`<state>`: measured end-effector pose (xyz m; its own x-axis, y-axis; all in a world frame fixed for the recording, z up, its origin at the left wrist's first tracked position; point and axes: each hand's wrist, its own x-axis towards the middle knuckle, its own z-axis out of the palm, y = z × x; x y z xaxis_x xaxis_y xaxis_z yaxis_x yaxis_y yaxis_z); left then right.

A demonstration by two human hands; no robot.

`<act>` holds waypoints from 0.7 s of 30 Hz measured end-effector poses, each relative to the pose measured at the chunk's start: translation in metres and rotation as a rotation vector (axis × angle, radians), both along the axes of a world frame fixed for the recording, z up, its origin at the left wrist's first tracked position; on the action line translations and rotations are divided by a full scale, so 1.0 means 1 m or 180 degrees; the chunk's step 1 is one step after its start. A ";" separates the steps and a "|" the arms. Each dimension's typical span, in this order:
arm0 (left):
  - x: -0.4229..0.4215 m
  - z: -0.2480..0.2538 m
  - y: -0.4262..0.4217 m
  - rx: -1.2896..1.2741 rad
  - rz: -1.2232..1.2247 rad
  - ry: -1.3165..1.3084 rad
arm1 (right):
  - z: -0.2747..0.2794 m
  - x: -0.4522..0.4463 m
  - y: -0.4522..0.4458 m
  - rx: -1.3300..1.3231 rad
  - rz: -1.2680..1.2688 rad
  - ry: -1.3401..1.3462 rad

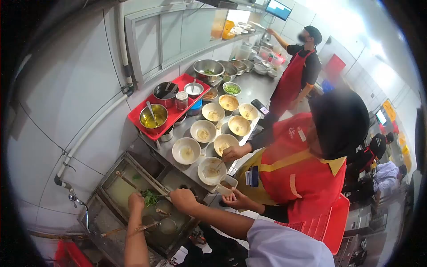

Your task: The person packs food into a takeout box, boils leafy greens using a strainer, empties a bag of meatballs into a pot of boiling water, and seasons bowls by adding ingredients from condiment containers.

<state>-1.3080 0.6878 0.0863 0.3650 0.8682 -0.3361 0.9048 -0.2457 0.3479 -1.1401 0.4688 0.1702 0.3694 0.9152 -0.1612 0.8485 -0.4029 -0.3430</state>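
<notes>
My left hand (136, 203) is closed over the steaming cooker tank (116, 194), right beside a bunch of leafy greens (150, 197); what its fingers hold is hidden. Closed around a thin rod-like handle (163, 196), my right hand (183, 200) is to the right of the greens, and the handle runs toward them. Round noodle strainers (167, 226) sit in the cloudy liquid below. A wooden handle (127, 179) slants across the tank's upper part, and another wooden handle (143, 227) crosses lower down.
Several bowls (186, 151) with sauce stand on the steel counter. A red tray (136, 116) carries pots. At my right, a co-worker in a red apron (284, 147) spoons into a bowl (211, 171) and holds a small container (227, 184). A tap (78, 202) is at left.
</notes>
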 end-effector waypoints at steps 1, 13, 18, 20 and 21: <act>-0.002 0.000 0.007 -0.0079 -0.0031 0.0230 | -0.006 -0.001 0.003 0.0022 -0.0026 -0.0015; 0.011 0.122 -0.009 0.0743 -0.0657 -0.1901 | 0.031 0.012 -0.001 -0.0252 0.0033 -0.0334; 0.012 0.124 -0.008 0.0543 -0.0550 -0.1920 | 0.027 0.000 0.019 -0.0169 0.0283 -0.0272; 0.010 0.123 -0.010 0.0492 -0.0500 -0.2102 | -0.005 -0.003 0.029 -0.0268 0.0533 -0.0405; 0.009 0.124 -0.008 0.0484 -0.0482 -0.2197 | -0.017 -0.003 0.032 -0.0336 0.0564 -0.0442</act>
